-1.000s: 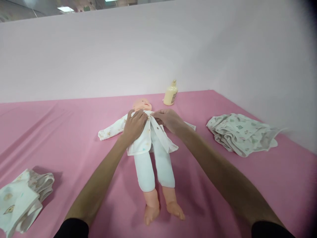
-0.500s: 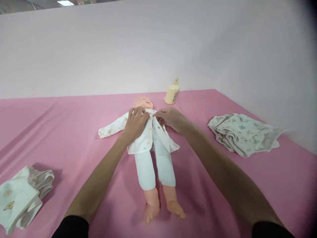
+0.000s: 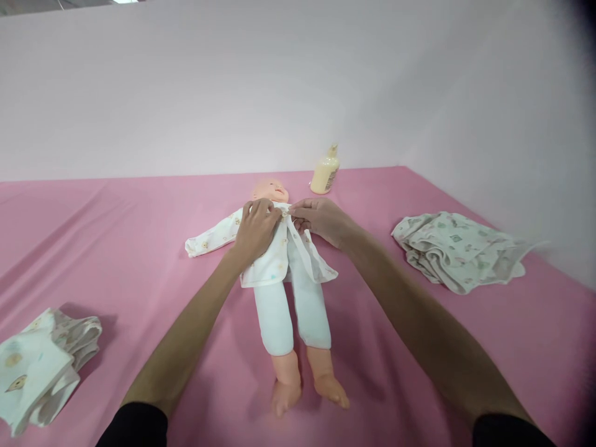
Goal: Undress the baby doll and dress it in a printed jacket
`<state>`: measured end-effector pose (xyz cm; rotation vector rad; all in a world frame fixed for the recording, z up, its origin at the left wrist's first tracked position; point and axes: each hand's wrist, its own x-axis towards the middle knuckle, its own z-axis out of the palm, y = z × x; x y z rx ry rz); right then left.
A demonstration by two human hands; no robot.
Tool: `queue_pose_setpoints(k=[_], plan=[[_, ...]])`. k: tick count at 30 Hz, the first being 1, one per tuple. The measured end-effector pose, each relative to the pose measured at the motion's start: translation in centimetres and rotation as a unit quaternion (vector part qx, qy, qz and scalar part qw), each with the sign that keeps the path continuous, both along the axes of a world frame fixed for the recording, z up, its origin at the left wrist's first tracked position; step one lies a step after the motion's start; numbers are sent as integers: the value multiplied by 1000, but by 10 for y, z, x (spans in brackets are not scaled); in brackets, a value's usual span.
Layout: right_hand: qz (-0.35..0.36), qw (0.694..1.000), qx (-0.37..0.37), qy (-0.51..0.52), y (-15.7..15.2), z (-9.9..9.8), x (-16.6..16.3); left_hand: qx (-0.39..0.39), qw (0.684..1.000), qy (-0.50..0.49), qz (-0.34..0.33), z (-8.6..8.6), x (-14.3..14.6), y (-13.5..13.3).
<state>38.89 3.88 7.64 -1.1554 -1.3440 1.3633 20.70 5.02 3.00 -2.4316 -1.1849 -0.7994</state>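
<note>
A baby doll (image 3: 287, 380) lies on its back, head away from me, its lower legs and feet bare. It wears a white printed baby jacket (image 3: 266, 270), fastened nowhere that I can make out lower down, its right-hand flap folded open over the white body and legs. My left hand (image 3: 257, 227) rests on the doll's chest, fingers closed on the jacket's front edge beside a small button (image 3: 284, 213). Facing it, my right hand (image 3: 321, 220) pinches the other front edge near the collar. The fingertips almost meet at the button.
A pale yellow pump bottle (image 3: 325, 174) stands beyond the doll near the white wall (image 3: 209, 93). Folded printed cloth (image 3: 459, 251) lies at the right, and another printed garment (image 3: 41, 366) at the left front. A pink sheet (image 3: 153, 248) covers the surface, with creases at the left.
The view has tilted down very slightly. Both hands stay at the jacket's collar, with only small finger movements around the button.
</note>
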Motion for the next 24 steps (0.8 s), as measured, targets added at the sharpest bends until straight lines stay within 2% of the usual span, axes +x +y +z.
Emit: queue_pose_setpoints(k=[9, 13, 18, 24], plan=[[56, 998, 11, -8, 2, -2, 7, -21, 999, -38, 7, -2, 0, 0], [45, 996, 70, -29, 7, -10, 6, -37, 997, -65, 5, -4, 0, 1], [23, 989, 137, -50, 17, -29, 2, -61, 991, -118, 0, -7, 0, 5], [-9, 977, 206, -48, 21, -47, -6, -125, 975, -181, 6, -8, -1, 7]])
